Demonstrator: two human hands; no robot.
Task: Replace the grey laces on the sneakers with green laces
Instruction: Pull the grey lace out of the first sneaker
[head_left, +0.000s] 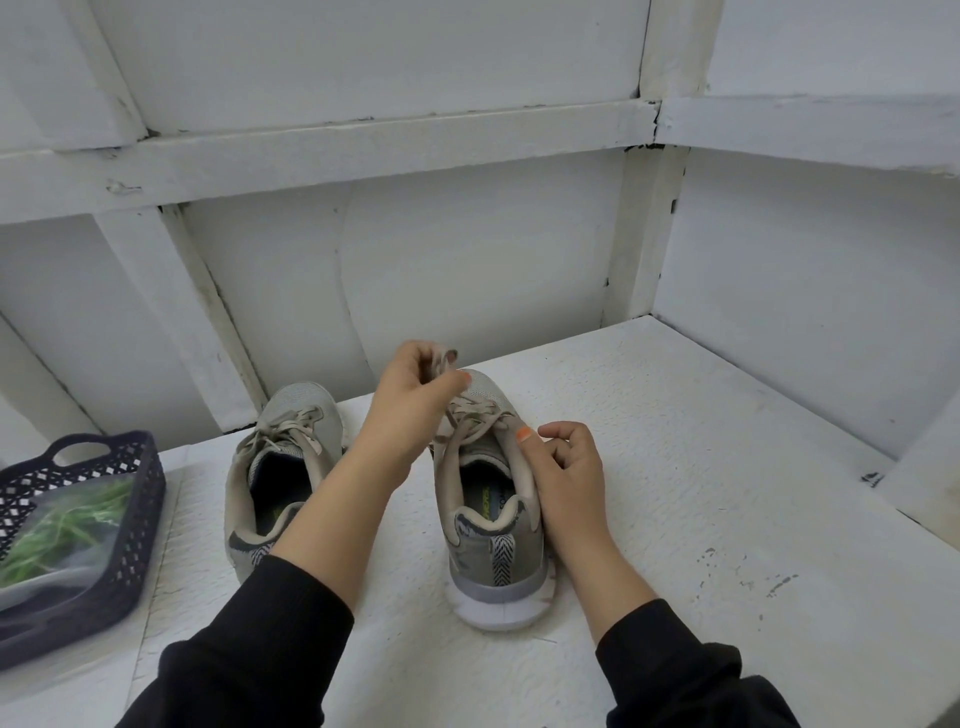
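The white surface (701, 493) carries everything. The dark basket (143, 525) sits at its left edge, within reach for the swap, and holds the green laces (62, 530) in a clear bag. The frame cuts off the basket's left side, and the bag blurs the lace count. Both sneakers stand near the surface's back edge, heels toward you so the eyelets face up. The left sneaker (244, 499) has its grey bow tied. Your right hand (566, 467) holds the right sneaker (493, 551) by its collar, thumb pressed on the rim, likely to steady it against the pull. Your left hand (410, 395) pinches the grey lace (475, 421) above the toe, and its fingers hide the lace end.
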